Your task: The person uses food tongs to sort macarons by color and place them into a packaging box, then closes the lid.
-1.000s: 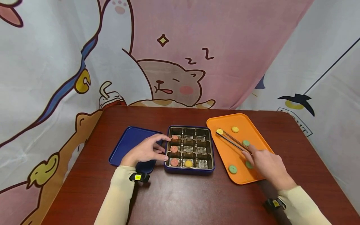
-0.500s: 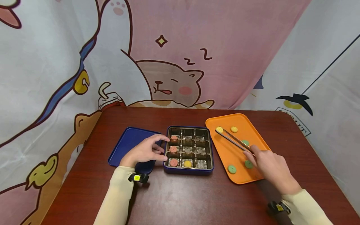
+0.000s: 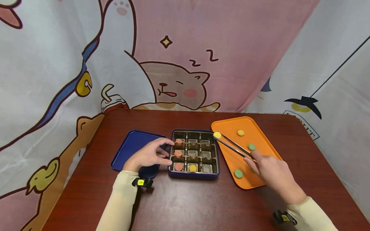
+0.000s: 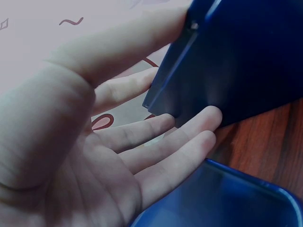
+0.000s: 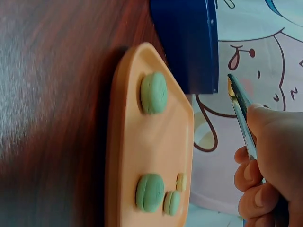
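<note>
My right hand [image 3: 274,171] grips metal tongs [image 3: 231,148]. Their tips pinch a yellow macaron [image 3: 217,135], raised near the box's far right corner in the head view. The right wrist view shows the macaron edge-on between the tips [image 5: 230,87]. My left hand [image 3: 148,154] steadies the left side of a dark blue box [image 3: 193,175], thumb and fingertips touching it, fingers spread and relaxed. Inside, a gold divided insert bears three pink macarons [image 3: 178,153] down its left column. A yellow macaron [image 3: 192,168] sits in the front middle compartment.
On the right lies an orange tray [image 3: 245,123] with several macarons: a yellow one [image 3: 241,132] and green ones [image 3: 238,174], one partly hidden by my right hand. A blue lid [image 3: 130,147] lies left of the box, under my left hand. A printed cloth hangs behind the table.
The tongs have lifted the yellow macaron off the orange tray and carried it slightly left toward the box. My left hand has stayed at the box's side.
</note>
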The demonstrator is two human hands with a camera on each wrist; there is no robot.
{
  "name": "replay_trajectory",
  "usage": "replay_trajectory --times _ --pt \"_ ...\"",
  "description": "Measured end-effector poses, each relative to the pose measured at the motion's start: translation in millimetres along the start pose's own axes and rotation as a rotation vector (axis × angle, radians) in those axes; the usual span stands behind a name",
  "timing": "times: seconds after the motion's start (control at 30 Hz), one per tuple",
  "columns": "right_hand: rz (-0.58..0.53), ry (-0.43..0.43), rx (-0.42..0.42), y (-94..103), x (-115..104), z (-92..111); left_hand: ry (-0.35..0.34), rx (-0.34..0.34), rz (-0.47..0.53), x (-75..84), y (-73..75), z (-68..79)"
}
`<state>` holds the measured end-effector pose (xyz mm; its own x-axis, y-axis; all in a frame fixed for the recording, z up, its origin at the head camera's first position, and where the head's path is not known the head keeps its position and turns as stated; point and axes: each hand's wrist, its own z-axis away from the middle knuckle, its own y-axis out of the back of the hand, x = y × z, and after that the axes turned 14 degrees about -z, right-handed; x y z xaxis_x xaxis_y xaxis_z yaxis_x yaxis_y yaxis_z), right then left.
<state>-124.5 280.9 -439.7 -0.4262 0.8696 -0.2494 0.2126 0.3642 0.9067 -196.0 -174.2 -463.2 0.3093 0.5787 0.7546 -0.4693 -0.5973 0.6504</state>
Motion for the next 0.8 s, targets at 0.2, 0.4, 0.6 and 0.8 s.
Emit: replay_trajectory --times 0.2,0.4,0.6,0.8 --pt "-0.006 0.099 0.041 -7.2 -8.0 0.2 0.002 0.002 0.002 -0.8 -0.1 0.1" --pt "-0.011 0.152 0.033 -11.8 -17.4 -0.8 -0.004 0.002 0.006 -2.0 -0.3 0.2" --pt "-0.01 0.18 0.015 -15.1 -28.5 -2.0 -0.003 0.003 -0.001 -2.2 -0.2 0.2" --pt "-0.024 0.207 0.022 -19.1 -37.5 -3.2 -0.006 0.004 -0.007 -2.0 0.2 -1.0"
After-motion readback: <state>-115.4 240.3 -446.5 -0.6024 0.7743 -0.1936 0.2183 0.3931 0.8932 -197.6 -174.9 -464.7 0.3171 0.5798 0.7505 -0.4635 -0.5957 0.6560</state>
